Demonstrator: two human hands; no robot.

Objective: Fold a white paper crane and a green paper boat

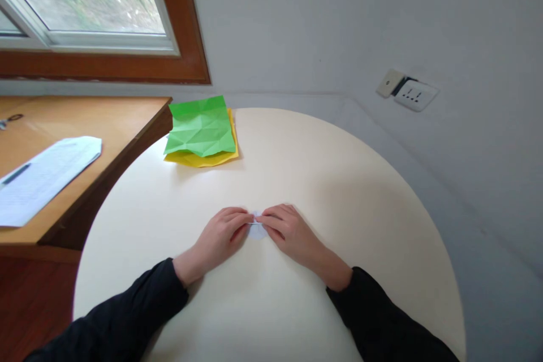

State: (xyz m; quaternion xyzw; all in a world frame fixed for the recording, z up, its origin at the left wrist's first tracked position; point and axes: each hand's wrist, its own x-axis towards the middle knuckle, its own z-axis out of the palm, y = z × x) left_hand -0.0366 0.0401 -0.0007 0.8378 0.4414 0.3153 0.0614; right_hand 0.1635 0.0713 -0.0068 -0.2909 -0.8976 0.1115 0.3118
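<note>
Two hands meet at the middle of a round, cream-coloured table (339,181), smooth and matte, pressing down on a small piece of pale lilac paper (257,227). The left hand (220,236) and the right hand (288,232) lie palm down with curled fingers, their fingertips nearly touching over the paper, so that only a small folded sliver of it shows between them. Both pinch or press it flat against the tabletop; how it is folded cannot be made out. Black sleeves cover both forearms up to the wrists.

At the far left edge of the table lies a square green sheet (200,126), heavily creased in a grid of folds, resting on top of a yellow sheet (203,159) whose edges peek out below and to the right. Beside the table stands a wooden desk (106,119) with an orange-brown top, carrying a printed white paper (42,175). A brown-framed window (186,28) sits above it, and a white wall socket (414,94) is mounted on the grey wall to the right.
</note>
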